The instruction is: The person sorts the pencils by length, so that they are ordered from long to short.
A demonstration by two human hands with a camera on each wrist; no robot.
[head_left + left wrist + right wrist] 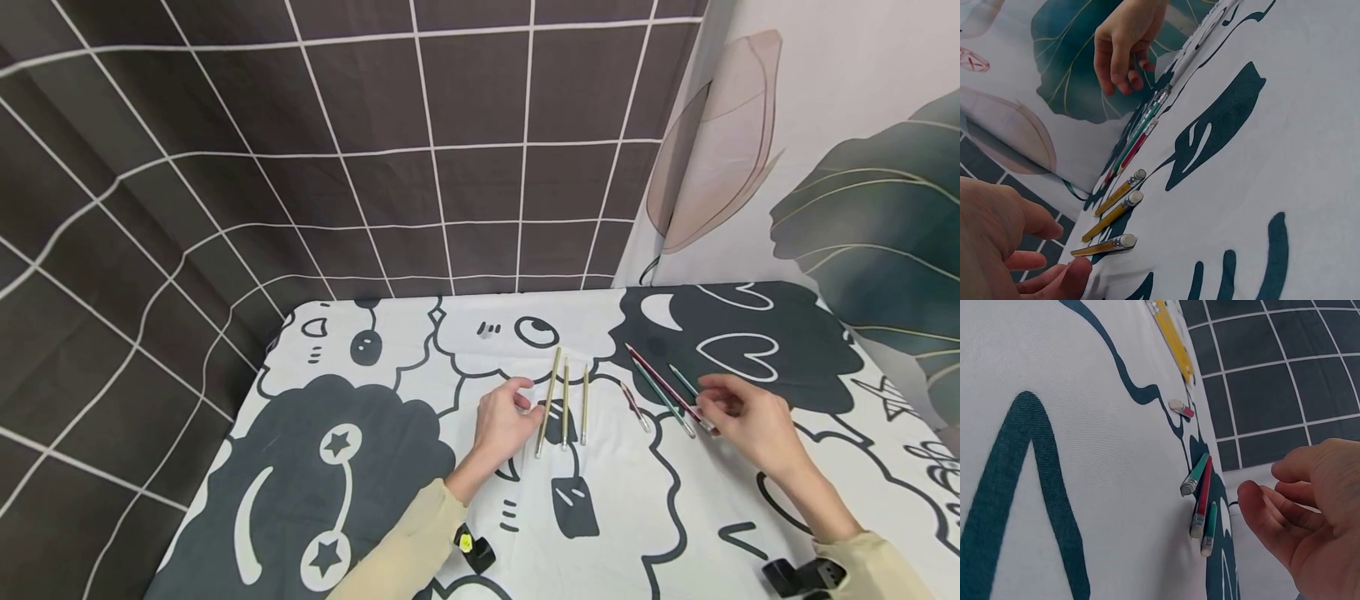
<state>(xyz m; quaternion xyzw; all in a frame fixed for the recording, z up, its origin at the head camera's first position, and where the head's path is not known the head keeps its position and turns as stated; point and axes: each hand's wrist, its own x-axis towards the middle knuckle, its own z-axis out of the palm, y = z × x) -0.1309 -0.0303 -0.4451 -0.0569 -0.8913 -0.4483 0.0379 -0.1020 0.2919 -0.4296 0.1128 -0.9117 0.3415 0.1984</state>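
Yellow pencils (566,404) lie beside my left hand (502,423); it and my right hand (752,423) curve loose, empty fingers, and I judge a careless brush could roll one.

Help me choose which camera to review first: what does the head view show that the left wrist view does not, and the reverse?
Only the head view shows the left sleeve, the right sleeve, the black wrist devices and the star prints.

Only the left wrist view shows the red line mark near its upper left edge.

Both show the left hand, the right hand, three yellow pencils, a green pencil, a red pencil, the dark grid cloth and the large leaf print.
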